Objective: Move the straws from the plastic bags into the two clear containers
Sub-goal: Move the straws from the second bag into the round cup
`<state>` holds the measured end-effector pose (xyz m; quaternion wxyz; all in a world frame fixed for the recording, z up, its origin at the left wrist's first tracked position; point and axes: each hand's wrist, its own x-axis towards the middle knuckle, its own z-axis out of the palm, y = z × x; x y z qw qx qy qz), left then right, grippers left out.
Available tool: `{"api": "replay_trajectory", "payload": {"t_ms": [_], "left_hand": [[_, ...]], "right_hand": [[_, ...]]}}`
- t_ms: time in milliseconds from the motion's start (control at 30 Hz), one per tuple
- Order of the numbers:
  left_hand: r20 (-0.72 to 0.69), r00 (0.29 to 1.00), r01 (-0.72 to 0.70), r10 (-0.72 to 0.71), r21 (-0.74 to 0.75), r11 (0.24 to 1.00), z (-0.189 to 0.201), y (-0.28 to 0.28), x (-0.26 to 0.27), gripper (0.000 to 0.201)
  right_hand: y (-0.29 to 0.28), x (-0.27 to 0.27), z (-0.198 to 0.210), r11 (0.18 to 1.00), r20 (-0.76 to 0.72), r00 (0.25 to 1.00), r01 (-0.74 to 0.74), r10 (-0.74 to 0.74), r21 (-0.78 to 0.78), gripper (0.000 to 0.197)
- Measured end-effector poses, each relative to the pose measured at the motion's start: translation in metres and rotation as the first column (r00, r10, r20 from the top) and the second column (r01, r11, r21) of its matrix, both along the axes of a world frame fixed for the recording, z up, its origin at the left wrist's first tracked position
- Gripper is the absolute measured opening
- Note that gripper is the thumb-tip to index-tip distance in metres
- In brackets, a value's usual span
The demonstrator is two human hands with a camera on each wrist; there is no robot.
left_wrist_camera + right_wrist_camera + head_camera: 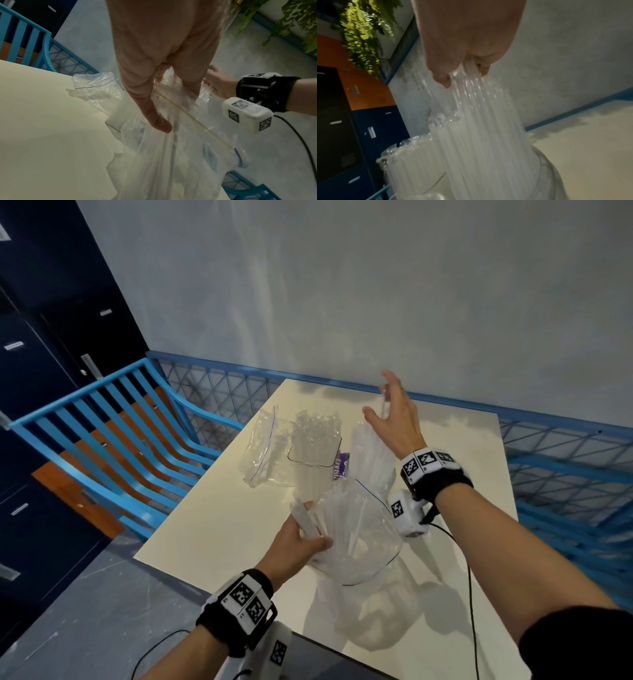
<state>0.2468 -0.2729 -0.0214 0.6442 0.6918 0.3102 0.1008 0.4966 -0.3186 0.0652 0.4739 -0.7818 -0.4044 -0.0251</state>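
My left hand [301, 537] grips the open mouth of a clear plastic bag [359, 542] holding several white straws, lifted just above the cream table [219, 542]. In the left wrist view the thumb and fingers [159, 124] press into that bag [171, 155]. My right hand [382, 400] pinches the tops of a straw bundle [479, 128], which stands down inside the right clear container [371, 463]. The left clear container [313, 453] next to it also holds upright straws.
An emptied crumpled bag [263, 446] lies left of the containers, and a purple label [342, 467] shows between them. A blue railing [565, 460] borders the table at the back and right. A black cable [471, 594] trails from my right wrist.
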Motion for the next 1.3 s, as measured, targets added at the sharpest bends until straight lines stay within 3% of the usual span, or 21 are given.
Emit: {"api": "replay_trajectory", "payload": {"t_ms": [67,167,233,300,367,400,500,567,667,800,833,867,933,967,1000,1067,1133,1167,1233,1267,1300], "left_hand": [[0.003,1.0,0.003,-0.003,-0.003,1.0,0.001,0.0,0.0,0.05],[0.004,1.0,0.011,-0.011,-0.001,1.0,0.004,-0.001,0.003,0.052],[0.003,1.0,0.012,-0.012,0.0,1.0,0.004,0.0,0.005,0.056],[0.0,1.0,0.006,-0.006,0.0,1.0,0.003,0.001,0.006,0.057],[-0.005,1.0,0.006,-0.006,0.009,1.0,0.002,0.002,0.006,0.053],[-0.009,1.0,0.006,-0.006,0.012,1.0,0.002,0.002,0.006,0.052],[-0.018,1.0,0.008,-0.007,0.018,1.0,0.003,0.002,0.006,0.051],[-0.018,1.0,0.006,-0.006,0.025,1.0,0.005,0.003,0.007,0.051],[-0.016,1.0,0.011,-0.011,0.031,0.999,0.005,0.002,0.009,0.051],[-0.017,1.0,0.015,-0.015,0.039,0.999,0.004,0.003,0.011,0.051],[-0.019,1.0,0.018,-0.017,0.04,0.999,0.004,0.003,0.012,0.051],[-0.019,1.0,0.02,-0.019,0.041,0.999,0.004,0.003,0.012,0.051],[-0.017,1.0,0.023,-0.022,0.038,0.999,0.005,0.002,0.013,0.053],[-0.014,1.0,0.027,-0.027,0.038,0.999,0.005,0.002,0.014,0.054],[-0.01,0.999,0.03,-0.03,0.039,0.999,0.006,0.002,0.014,0.053],[-0.009,0.999,0.034,-0.034,0.042,0.999,0.005,0.003,0.015,0.052],[-0.014,0.999,0.03,-0.03,0.042,0.999,0.005,0.003,0.016,0.054],[-0.014,1.0,0.027,-0.027,0.041,0.999,0.004,0.003,0.016,0.055],[-0.01,1.0,0.025,-0.025,0.044,0.999,0.005,0.003,0.018,0.058],[-0.012,1.0,0.025,-0.025,0.047,0.999,0.005,0.002,0.018,0.059],[-0.013,1.0,0.028,-0.028,0.045,0.999,0.005,0.002,0.019,0.061]], "right_hand": [[0.006,0.0,-0.002,0.989,0.074,0.995,-0.057,0.068,-0.139,0.055],[0.011,-0.001,-0.016,0.95,0.147,0.973,-0.129,0.176,-0.283,0.026],[0.012,-0.005,-0.023,0.948,0.15,0.97,-0.144,0.192,-0.284,0.025],[0.011,-0.006,-0.024,0.966,0.239,0.964,-0.053,0.115,-0.252,0.025],[0.011,-0.006,-0.025,0.925,0.347,0.938,0.126,0.007,-0.358,0.046],[0.011,-0.007,-0.025,0.874,0.328,0.945,0.158,0.001,-0.459,0.061],[0.006,-0.01,-0.034,0.77,0.208,0.974,0.062,0.093,-0.635,0.082],[0.002,-0.007,-0.039,0.803,0.171,0.974,-0.019,0.15,-0.596,0.074],[-0.001,-0.001,-0.042,0.922,0.131,0.98,-0.092,0.152,-0.377,0.047],[-0.007,0.009,-0.027,0.999,0.124,0.992,0.022,-0.017,-0.041,0.036],[-0.008,0.011,-0.022,0.995,0.12,0.992,0.036,-0.025,-0.09,0.038],[-0.009,0.012,-0.017,0.968,0.135,0.991,0.044,-0.01,-0.249,0.043],[-0.015,0.01,-0.009,0.833,0.161,0.986,0.059,0.036,-0.55,0.056],[-0.018,0.009,-0.005,0.829,0.166,0.986,0.067,0.032,-0.555,0.058],[-0.023,0.005,0.002,0.876,0.17,0.986,0.078,0.004,-0.476,0.054],[-0.035,-0.009,0.016,0.983,0.13,0.989,0.094,-0.074,-0.16,0.037],[-0.052,-0.027,0.021,0.997,-0.01,0.999,0.036,-0.035,0.066,0.018],[-0.061,-0.035,0.02,0.998,-0.069,0.998,-0.001,0.005,0.068,0.013],[-0.078,-0.048,0.004,0.986,-0.164,0.981,-0.12,0.1,-0.119,0.01],[-0.084,-0.052,-0.009,0.947,-0.229,0.964,-0.192,0.133,-0.259,0.017],[-0.09,-0.057,-0.022,0.887,-0.312,0.94,-0.257,0.137,-0.384,0.037]]}}
